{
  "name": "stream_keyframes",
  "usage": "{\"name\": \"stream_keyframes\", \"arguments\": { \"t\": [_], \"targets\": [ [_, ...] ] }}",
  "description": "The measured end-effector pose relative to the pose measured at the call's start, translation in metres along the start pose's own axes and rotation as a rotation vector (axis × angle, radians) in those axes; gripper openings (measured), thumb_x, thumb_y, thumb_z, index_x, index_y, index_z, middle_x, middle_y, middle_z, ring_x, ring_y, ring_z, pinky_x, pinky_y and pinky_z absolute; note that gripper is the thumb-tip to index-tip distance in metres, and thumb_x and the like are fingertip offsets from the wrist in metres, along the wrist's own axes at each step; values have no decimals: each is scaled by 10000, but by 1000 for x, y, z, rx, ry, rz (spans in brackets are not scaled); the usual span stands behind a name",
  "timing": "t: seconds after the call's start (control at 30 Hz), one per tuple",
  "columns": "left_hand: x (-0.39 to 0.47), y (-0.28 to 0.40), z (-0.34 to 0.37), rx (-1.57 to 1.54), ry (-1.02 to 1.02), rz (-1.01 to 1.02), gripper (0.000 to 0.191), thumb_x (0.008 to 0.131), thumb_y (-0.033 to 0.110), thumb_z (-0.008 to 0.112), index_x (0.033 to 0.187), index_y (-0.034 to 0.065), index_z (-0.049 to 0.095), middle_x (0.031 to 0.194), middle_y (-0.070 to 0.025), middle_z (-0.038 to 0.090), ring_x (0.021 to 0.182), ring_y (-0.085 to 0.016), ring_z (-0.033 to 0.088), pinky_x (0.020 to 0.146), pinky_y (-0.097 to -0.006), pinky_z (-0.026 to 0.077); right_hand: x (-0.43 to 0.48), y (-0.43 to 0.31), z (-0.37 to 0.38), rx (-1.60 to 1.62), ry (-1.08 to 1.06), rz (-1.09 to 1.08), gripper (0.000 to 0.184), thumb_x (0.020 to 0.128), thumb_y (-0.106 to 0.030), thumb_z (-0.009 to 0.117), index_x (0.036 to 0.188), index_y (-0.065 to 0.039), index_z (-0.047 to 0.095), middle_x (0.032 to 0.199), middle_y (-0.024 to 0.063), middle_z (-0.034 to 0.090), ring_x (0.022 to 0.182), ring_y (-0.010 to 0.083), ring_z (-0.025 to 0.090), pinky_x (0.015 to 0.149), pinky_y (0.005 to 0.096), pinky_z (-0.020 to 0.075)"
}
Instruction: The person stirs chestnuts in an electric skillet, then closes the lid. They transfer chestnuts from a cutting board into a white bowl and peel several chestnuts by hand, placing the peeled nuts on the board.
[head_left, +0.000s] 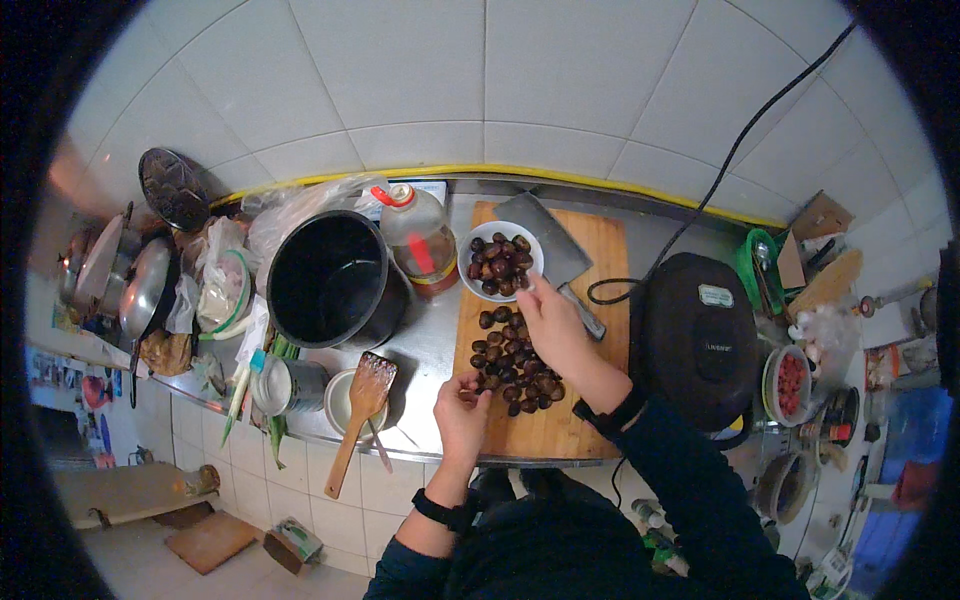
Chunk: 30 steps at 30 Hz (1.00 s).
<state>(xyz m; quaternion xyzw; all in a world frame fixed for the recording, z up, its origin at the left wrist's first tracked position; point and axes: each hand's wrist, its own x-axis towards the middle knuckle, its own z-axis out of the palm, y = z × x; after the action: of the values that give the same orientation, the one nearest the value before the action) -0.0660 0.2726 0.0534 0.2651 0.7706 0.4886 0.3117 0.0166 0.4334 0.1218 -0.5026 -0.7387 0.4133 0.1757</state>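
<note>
A white bowl (465, 280) filled with shiny dark-brown chestnuts (501, 267) stands on the wooden cutting board (592, 420). More chestnuts (517, 367) lie loose on the board in front of it. My right hand (553, 326) reaches over the loose chestnuts, its fingertips at the bowl's lower right rim; what they hold, if anything, is hidden. At the left edge of the loose chestnuts is my left hand (460, 416), fingers curled beside a chestnut. Whether it grips that one cannot be made out. A cleaver (551, 240) lies flat behind the bowl, its handle pointing toward me.
Left of the board stand an oil bottle (421, 255), a deep black pot (330, 277), a can (281, 386) and a cup (341, 401) with a wooden spatula (364, 405) across it. A black electric appliance (694, 341) with a cord (739, 150) sits right of the board.
</note>
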Motion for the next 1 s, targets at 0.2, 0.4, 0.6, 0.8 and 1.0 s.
{"name": "stream_keyframes", "arguments": {
  "t": [0.2, 0.4, 0.6, 0.8, 1.0],
  "targets": [
    [1, -20, 0, 366, 12, 91, 283, 670, -10, 703, 940, 18, 622, 940, -154, 560, 843, -319, 599, 765, -372, 506, -35, 47, 27, -560, -329, -408, 195, 797, -116, 601, 970, -89, 688, 941, 126, 592, 957, 299, 533, 847, 375, 438],
    [0, -33, 5, 367, 0, 162, 321, 647, 25, 748, 944, 17, 625, 948, -159, 564, 878, -337, 589, 793, -381, 506, -51, 68, 60, -554, -264, -498, 249, 750, -103, 602, 982, -110, 692, 941, 75, 497, 988, 256, 466, 850, 362, 414],
    [1, -31, 7, 371, -3, 136, 298, 699, 67, 750, 968, 8, 637, 927, -161, 603, 823, -288, 620, 755, -336, 515, -51, 66, 71, -671, -206, -507, 229, 759, -127, 623, 984, -83, 632, 973, 85, 509, 1007, 264, 466, 863, 369, 411],
    [7, -22, 1, -153, -139, -139, 287, 837, 101, 691, 1072, -54, 638, 928, -100, 681, 806, -145, 627, 746, -255, 505, -56, 54, 48, -236, -224, -469, 328, 713, -49, 685, 994, -48, 516, 951, 101, 557, 913, 301, 558, 782, 400, 477],
    [1, 0, -8, -532, -163, -29, 315, 834, -9, 659, 1146, -30, 613, 1008, -90, 666, 892, -132, 637, 810, -239, 505, -62, 36, 22, 334, -292, -328, 278, 803, -25, 683, 1060, 8, 583, 1018, 97, 562, 863, 171, 621, 763, 267, 522]
  ]
}}
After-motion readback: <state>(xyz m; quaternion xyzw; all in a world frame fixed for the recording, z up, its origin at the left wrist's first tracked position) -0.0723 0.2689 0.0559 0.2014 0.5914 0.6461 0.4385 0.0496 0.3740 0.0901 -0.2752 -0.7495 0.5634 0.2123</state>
